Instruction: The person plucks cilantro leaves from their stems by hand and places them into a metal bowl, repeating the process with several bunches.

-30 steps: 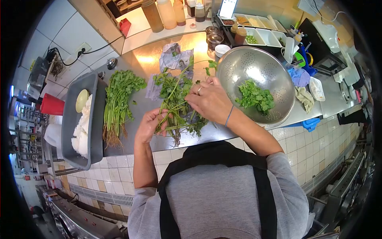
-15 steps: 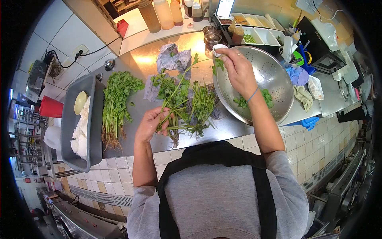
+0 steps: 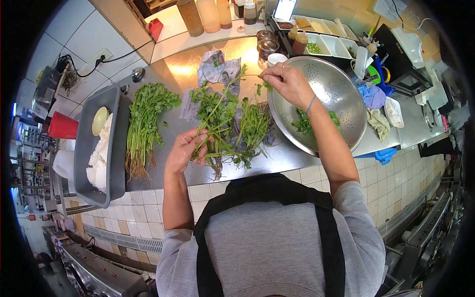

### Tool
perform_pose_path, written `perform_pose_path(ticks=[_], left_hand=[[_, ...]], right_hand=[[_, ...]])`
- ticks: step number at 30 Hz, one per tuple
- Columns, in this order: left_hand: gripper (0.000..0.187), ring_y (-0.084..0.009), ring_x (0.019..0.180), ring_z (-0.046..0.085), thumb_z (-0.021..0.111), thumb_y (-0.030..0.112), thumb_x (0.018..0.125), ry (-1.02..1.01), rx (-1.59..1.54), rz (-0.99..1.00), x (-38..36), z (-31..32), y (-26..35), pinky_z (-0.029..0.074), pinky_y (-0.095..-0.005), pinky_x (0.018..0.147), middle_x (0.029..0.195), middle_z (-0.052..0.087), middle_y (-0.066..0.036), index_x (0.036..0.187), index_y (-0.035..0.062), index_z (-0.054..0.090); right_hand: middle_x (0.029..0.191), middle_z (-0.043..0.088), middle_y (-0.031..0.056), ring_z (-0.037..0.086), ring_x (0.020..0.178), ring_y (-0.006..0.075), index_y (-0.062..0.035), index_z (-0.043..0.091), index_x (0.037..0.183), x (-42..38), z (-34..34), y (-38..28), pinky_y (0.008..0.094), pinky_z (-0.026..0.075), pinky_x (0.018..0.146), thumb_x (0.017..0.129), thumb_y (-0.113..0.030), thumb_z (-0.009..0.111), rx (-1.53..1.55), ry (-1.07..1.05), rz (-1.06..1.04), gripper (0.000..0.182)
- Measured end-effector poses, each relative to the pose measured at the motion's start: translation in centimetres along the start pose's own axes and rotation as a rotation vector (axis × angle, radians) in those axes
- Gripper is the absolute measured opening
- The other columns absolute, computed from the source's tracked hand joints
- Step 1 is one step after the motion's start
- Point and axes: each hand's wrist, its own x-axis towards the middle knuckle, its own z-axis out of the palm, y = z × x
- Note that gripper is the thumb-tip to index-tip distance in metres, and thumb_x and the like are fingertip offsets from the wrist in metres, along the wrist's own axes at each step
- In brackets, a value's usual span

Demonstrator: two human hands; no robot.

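My left hand (image 3: 188, 148) is closed around the lower stems of several leafy green celery stalks (image 3: 222, 106) with roots. One long stem runs up to the right from this hand. My right hand (image 3: 289, 84) pinches a thin leafy celery sprig (image 3: 259, 89) just over the left rim of a steel colander (image 3: 346, 94). Picked green leaves (image 3: 303, 124) lie in the colander, partly hidden by my right forearm. More cut-looking celery stems (image 3: 252, 121) rest on crumpled newspaper (image 3: 217, 68) between my hands.
A rooted celery bunch (image 3: 148, 119) lies at the left, beside a grey tub (image 3: 117, 163) holding a white mass and a yellow bowl (image 3: 100, 121). Sauce bottles (image 3: 208, 17) line the back shelf. Topping trays (image 3: 316, 42), a blue cloth (image 3: 372, 95) and a small white container (image 3: 277, 59) stand right.
My right hand has shifted slightly left and down, with the sprig in its fingers. The small white container behind it now shows more. My left hand stays around the stalks.
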Motion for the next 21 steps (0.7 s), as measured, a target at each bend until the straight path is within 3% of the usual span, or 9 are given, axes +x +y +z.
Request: perform_pose_path(ticks=[5, 7, 10, 12, 14, 16, 17, 20, 21], left_hand=[[0.023, -0.0094, 0.037, 0.045, 0.052, 0.020, 0.095, 0.016, 0.019, -0.032, -0.2, 0.2, 0.1, 0.034, -0.0218, 0.037, 0.051, 0.048, -0.001, 0.093, -0.0004, 0.062], [0.023, -0.0092, 0.037, 0.044, 0.052, 0.021, 0.095, -0.005, 0.031, -0.006, -0.2, 0.1, -0.1, 0.034, -0.0222, 0.037, 0.051, 0.048, -0.001, 0.092, -0.0001, 0.062], [0.025, -0.0091, 0.037, 0.043, 0.051, 0.023, 0.096, 0.000, 0.021, -0.011, -0.1, 0.0, -0.4, 0.035, -0.0226, 0.037, 0.051, 0.047, 0.000, 0.091, 0.0008, 0.062], [0.026, -0.0092, 0.036, 0.042, 0.050, 0.024, 0.096, 0.026, -0.005, -0.023, 0.1, -0.1, -0.5, 0.035, -0.0228, 0.037, 0.051, 0.047, -0.001, 0.091, 0.0014, 0.061], [0.027, -0.0093, 0.036, 0.042, 0.049, 0.026, 0.097, 0.061, -0.033, -0.041, 0.1, -0.1, -0.7, 0.035, -0.0230, 0.037, 0.052, 0.047, -0.001, 0.091, 0.0021, 0.060], [0.028, -0.0098, 0.036, 0.042, 0.047, 0.028, 0.097, 0.088, -0.129, 0.000, 0.3, -0.3, -0.6, 0.035, -0.0229, 0.037, 0.053, 0.047, -0.001, 0.092, 0.0031, 0.059], [0.028, -0.0107, 0.037, 0.042, 0.047, 0.028, 0.097, 0.112, -0.140, -0.003, 0.4, -0.3, -0.6, 0.033, -0.0230, 0.037, 0.054, 0.047, -0.001, 0.093, 0.0034, 0.059], [0.026, -0.0114, 0.037, 0.042, 0.049, 0.027, 0.097, 0.158, -0.190, 0.005, 0.6, -0.5, -0.3, 0.031, -0.0233, 0.036, 0.054, 0.047, -0.002, 0.092, 0.0035, 0.059], [0.026, -0.0114, 0.037, 0.042, 0.049, 0.027, 0.097, 0.161, -0.189, 0.003, 0.6, -0.5, -0.2, 0.031, -0.0233, 0.036, 0.054, 0.047, -0.002, 0.092, 0.0035, 0.059]], right_hand=[[0.080, 0.067, 0.0087, 0.061, 0.069, 0.0167, -0.0062, 0.070, 0.088, 0.1, 0.6, 0.6, 0.0302, 0.048, 0.064, 0.083, -0.020, 0.061, 0.234, 0.024, 0.048, 0.017], [0.079, 0.066, 0.0026, 0.057, 0.069, 0.0085, -0.0059, 0.070, 0.088, 0.5, 1.0, 2.5, 0.0247, 0.046, 0.064, 0.082, -0.019, 0.061, 0.456, 0.125, 0.160, 0.016], [0.079, 0.064, -0.0007, 0.053, 0.071, 0.0049, -0.0055, 0.069, 0.087, 0.0, -1.5, 2.8, 0.0218, 0.043, 0.065, 0.082, -0.018, 0.062, 0.600, 0.286, 0.270, 0.015], [0.072, 0.061, -0.0057, 0.048, 0.062, 0.0012, -0.0103, 0.070, 0.090, -0.8, -3.6, 3.7, 0.0160, 0.034, 0.052, 0.085, -0.017, 0.061, 0.524, 0.317, 0.258, 0.012], [0.074, 0.061, -0.0044, 0.050, 0.064, 0.0027, -0.0072, 0.069, 0.093, -2.3, -5.8, 4.9, 0.0183, 0.037, 0.054, 0.087, -0.021, 0.060, 0.376, 0.187, 0.268, 0.017], [0.081, 0.063, 0.0018, 0.055, 0.067, 0.0106, -0.0038, 0.068, 0.096, -4.0, -7.0, 6.0, 0.0253, 0.044, 0.060, 0.088, -0.026, 0.059, -0.093, -0.029, 0.227, 0.025], [0.089, 0.064, 0.0097, 0.060, 0.072, 0.0215, -0.0022, 0.066, 0.099, -5.4, -7.3, 5.2, 0.0338, 0.047, 0.069, 0.089, -0.028, 0.058, -0.345, -0.045, 0.182, 0.029], [0.099, 0.063, 0.0117, 0.062, 0.084, 0.0313, -0.0045, 0.069, 0.092, -7.5, -7.3, 6.8, 0.0412, 0.047, 0.079, 0.088, -0.034, 0.056, -0.522, 0.030, 0.159, 0.032], [0.098, 0.062, 0.0119, 0.062, 0.079, 0.0307, -0.0088, 0.067, 0.094, -7.8, -7.4, 6.5, 0.0402, 0.048, 0.074, 0.087, -0.023, 0.057, -0.526, 0.036, 0.199, 0.019]])
